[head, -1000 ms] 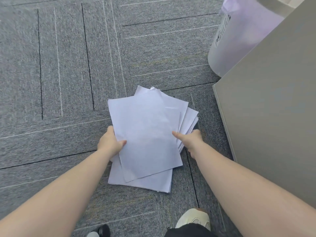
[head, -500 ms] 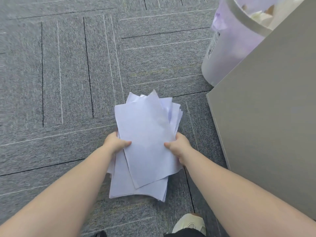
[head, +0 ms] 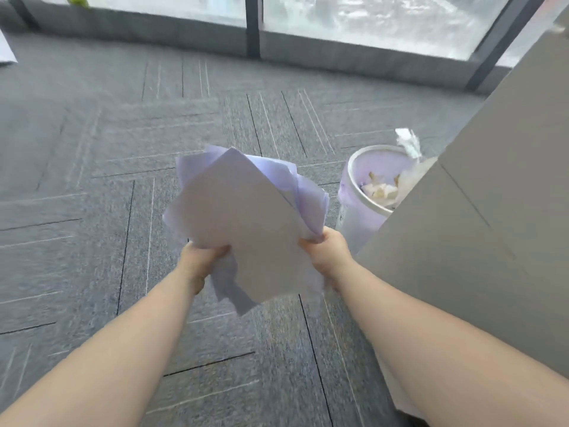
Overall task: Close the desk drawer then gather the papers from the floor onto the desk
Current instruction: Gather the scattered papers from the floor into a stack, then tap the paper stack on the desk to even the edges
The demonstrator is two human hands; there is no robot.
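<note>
Step in hand: gather phase, papers (head: 246, 223) are off the carpet (head: 92, 211) and held up in the air in front of the person. Left hand (head: 200, 260) is clamped on the stack's near-left edge, right hand (head: 326, 251) clamped on the near-right edge, thumbs on top. Stack is messy: sheets fanned and skewed, corners sticking out at top, one sheet sagging below the left hand, so a loose one could slip out. Drawer not in view, can't confirm it's closed. Next move, my read: carry the stack up and right onto the desk top, which isn't visible; only a grey panel (head: 477, 195) shows on the right, prob. the desk side. Need to clear that panel edge w/ the right elbow. Bin (head: 360, 204) w/ a liner and trash sits just beyond the right hand, against the panel; keep sheets from dropping in. Window (head: 369, 20) at the far wall. Something white at far left edge (head: 6, 50), maybe another sheet, too cropped to tell.
</note>
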